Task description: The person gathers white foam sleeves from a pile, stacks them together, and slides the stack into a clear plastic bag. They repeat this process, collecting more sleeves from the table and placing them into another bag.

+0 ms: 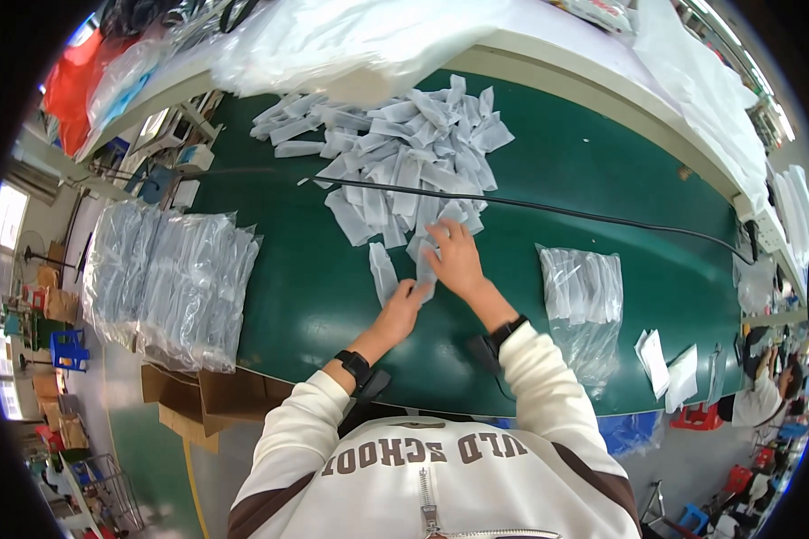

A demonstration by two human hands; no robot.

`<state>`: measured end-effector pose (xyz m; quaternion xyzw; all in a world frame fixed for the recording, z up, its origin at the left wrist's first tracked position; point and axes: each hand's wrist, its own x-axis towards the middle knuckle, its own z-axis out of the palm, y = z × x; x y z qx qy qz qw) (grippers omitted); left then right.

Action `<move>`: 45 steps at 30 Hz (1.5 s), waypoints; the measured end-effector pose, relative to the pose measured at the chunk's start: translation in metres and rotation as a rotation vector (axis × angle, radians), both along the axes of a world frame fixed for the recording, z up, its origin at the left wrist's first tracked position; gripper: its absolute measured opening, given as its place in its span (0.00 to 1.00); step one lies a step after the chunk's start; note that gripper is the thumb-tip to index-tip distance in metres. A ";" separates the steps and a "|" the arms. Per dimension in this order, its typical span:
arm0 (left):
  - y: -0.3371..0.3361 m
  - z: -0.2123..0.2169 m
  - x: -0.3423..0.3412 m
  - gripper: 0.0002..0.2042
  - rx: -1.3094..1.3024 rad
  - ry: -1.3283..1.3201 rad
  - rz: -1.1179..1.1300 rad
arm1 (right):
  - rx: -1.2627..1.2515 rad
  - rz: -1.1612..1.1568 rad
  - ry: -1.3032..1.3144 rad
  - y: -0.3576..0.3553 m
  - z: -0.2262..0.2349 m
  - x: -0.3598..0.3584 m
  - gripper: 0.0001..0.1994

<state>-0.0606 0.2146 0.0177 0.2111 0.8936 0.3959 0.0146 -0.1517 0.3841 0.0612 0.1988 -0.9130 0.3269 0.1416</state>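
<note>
Strip: small white strip (425,269) on the green bench (602,171), near its front edge, at the near rim of the pile (395,153); long axis runs away from the person.
Right hand (456,260): nearer, fingers spread flat, pressing the strip.
Left hand (403,304): fingertips pinching the strip's near end.
Loose strip (382,272): just left.
Cable (557,211): crosses the pile beyond.
Bags (582,287): right, apart.

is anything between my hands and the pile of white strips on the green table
Nothing visible. The right hand already rests on the near edge of the strip pile; the left hand touches a loose strip. A black cable crosses the pile beyond the fingers.
</note>
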 end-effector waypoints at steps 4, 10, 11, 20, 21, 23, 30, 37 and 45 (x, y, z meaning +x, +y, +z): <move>-0.007 0.008 0.026 0.22 0.037 -0.020 -0.153 | 0.351 -0.007 0.031 -0.023 -0.015 -0.029 0.27; -0.045 0.016 0.058 0.14 0.114 -0.139 -0.158 | 0.571 0.095 0.008 -0.003 -0.045 0.002 0.30; -0.053 0.016 0.061 0.14 0.119 -0.140 -0.153 | 0.576 0.100 0.009 0.002 -0.046 0.013 0.30; -0.077 -0.001 0.060 0.10 0.264 -0.275 0.182 | 0.378 0.025 -0.165 -0.062 -0.010 0.083 0.18; -0.072 -0.002 0.056 0.11 0.275 -0.275 0.178 | 0.328 0.044 -0.100 -0.066 -0.023 0.085 0.15; -0.074 0.000 0.052 0.12 0.283 -0.277 0.180 | 0.303 0.048 -0.110 -0.066 -0.028 0.080 0.14; -0.093 0.037 0.041 0.26 0.215 0.092 0.403 | 0.144 0.134 0.010 -0.046 0.052 0.067 0.07; -0.066 0.069 0.027 0.27 0.299 -0.062 0.014 | -0.109 0.454 -0.100 -0.039 0.105 0.075 0.04; -0.053 0.054 0.035 0.19 0.609 -0.563 -0.134 | -0.502 0.213 -0.397 -0.016 0.113 0.104 0.05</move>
